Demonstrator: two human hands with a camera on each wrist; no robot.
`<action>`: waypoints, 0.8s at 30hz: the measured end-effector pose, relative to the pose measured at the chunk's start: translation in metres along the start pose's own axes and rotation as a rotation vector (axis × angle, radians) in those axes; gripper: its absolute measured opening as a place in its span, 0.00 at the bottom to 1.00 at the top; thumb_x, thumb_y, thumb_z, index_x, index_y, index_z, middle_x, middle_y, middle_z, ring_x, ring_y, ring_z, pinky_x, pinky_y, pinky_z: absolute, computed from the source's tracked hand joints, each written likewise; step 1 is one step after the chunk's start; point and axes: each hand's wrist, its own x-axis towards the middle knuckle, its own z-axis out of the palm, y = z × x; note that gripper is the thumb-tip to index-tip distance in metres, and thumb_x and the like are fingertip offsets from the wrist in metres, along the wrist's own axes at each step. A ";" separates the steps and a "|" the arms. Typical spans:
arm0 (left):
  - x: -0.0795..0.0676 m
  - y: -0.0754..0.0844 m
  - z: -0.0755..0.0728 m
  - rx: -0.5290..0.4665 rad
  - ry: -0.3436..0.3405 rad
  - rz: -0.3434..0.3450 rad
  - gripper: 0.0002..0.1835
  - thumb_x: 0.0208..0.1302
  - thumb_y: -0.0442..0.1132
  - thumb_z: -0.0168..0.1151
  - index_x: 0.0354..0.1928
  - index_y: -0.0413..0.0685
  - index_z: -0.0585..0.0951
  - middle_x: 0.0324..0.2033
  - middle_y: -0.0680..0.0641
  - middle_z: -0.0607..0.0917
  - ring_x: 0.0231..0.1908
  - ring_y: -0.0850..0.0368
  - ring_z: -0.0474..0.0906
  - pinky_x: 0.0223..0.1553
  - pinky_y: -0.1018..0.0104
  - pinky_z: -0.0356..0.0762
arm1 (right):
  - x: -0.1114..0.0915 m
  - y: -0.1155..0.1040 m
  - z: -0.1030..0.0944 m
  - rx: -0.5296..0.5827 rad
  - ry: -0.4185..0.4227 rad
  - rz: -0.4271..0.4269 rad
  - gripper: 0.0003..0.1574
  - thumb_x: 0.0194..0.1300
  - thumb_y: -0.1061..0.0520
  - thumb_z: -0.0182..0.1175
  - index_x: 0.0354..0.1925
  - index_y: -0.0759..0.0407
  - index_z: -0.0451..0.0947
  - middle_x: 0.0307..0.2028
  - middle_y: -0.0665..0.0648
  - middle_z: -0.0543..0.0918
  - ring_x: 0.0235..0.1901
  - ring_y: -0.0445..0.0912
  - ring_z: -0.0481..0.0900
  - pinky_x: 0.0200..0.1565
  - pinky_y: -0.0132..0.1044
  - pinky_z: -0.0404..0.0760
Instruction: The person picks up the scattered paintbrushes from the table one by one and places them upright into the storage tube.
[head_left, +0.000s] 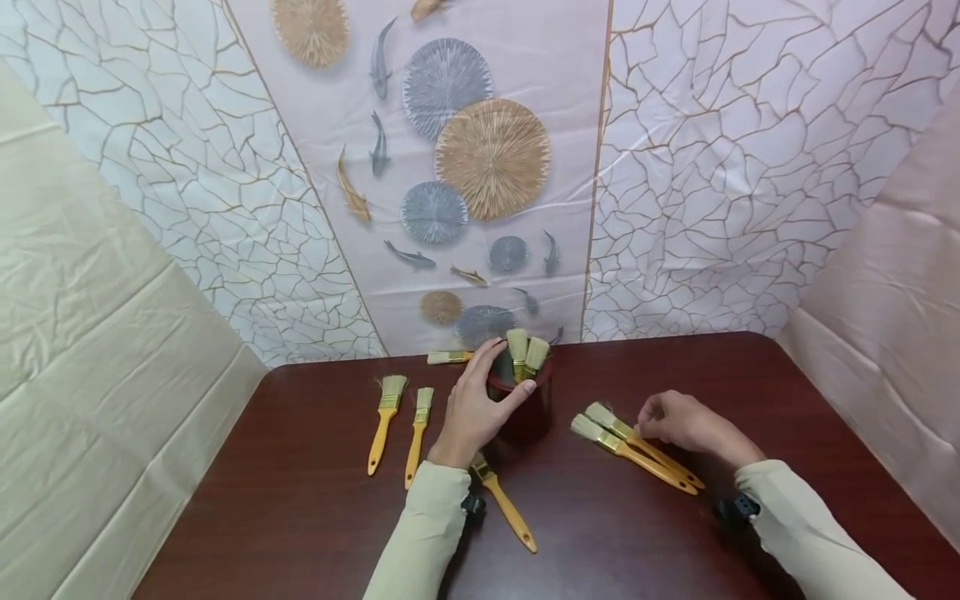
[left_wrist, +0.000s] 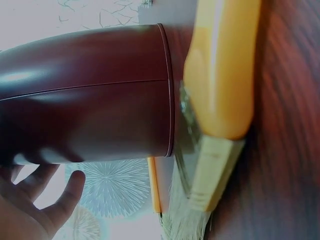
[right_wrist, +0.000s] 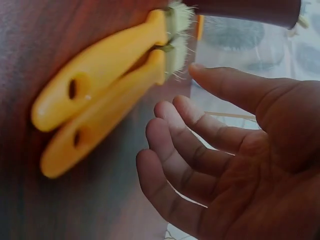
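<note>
A dark red round container point(head_left: 525, 412) stands toward the back of the table, with two paintbrushes point(head_left: 527, 354) in it, bristles up. My left hand point(head_left: 480, 408) holds the container at its rim, thumb at the front and fingers round the left side. In the left wrist view the container wall point(left_wrist: 85, 95) looks smooth with a seam. My right hand point(head_left: 686, 421) is beside two yellow-handled paintbrushes point(head_left: 637, 450) lying together on the right. In the right wrist view its loosely bent fingers point(right_wrist: 165, 170) hold nothing, apart from the brush handles point(right_wrist: 100, 85).
Two paintbrushes point(head_left: 384, 425) point(head_left: 418, 433) lie on the left of the dark red table point(head_left: 300, 517). Another brush point(head_left: 506, 508) lies in front of the container, partly under my left wrist. One more brush point(head_left: 448, 357) lies at the back edge, by the patterned cloth backdrop point(head_left: 675, 208).
</note>
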 end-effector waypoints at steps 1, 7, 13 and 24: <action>0.001 0.001 0.000 -0.001 -0.003 0.000 0.43 0.66 0.75 0.62 0.79 0.72 0.67 0.79 0.62 0.64 0.73 0.48 0.71 0.64 0.36 0.74 | 0.000 0.001 0.001 -0.013 0.001 0.003 0.07 0.70 0.59 0.67 0.37 0.63 0.83 0.32 0.53 0.84 0.30 0.47 0.76 0.33 0.40 0.76; 0.002 0.004 0.001 -0.002 -0.013 0.003 0.43 0.66 0.74 0.62 0.79 0.71 0.67 0.79 0.63 0.64 0.73 0.48 0.71 0.65 0.37 0.74 | 0.001 0.003 0.009 -0.038 0.020 0.005 0.11 0.68 0.54 0.70 0.32 0.60 0.83 0.27 0.52 0.81 0.26 0.45 0.75 0.31 0.39 0.73; 0.003 0.004 0.000 -0.013 -0.003 0.006 0.43 0.66 0.74 0.63 0.79 0.70 0.69 0.79 0.62 0.64 0.74 0.48 0.70 0.64 0.36 0.74 | 0.003 -0.003 0.019 -0.069 0.064 0.044 0.19 0.69 0.51 0.70 0.23 0.55 0.79 0.19 0.48 0.73 0.20 0.43 0.70 0.26 0.38 0.68; 0.001 0.002 -0.001 -0.012 -0.002 -0.011 0.43 0.66 0.75 0.62 0.79 0.70 0.68 0.79 0.60 0.65 0.74 0.49 0.70 0.65 0.37 0.73 | 0.006 -0.011 0.030 -0.136 0.084 0.056 0.19 0.70 0.53 0.70 0.25 0.54 0.74 0.22 0.51 0.72 0.22 0.46 0.70 0.27 0.40 0.67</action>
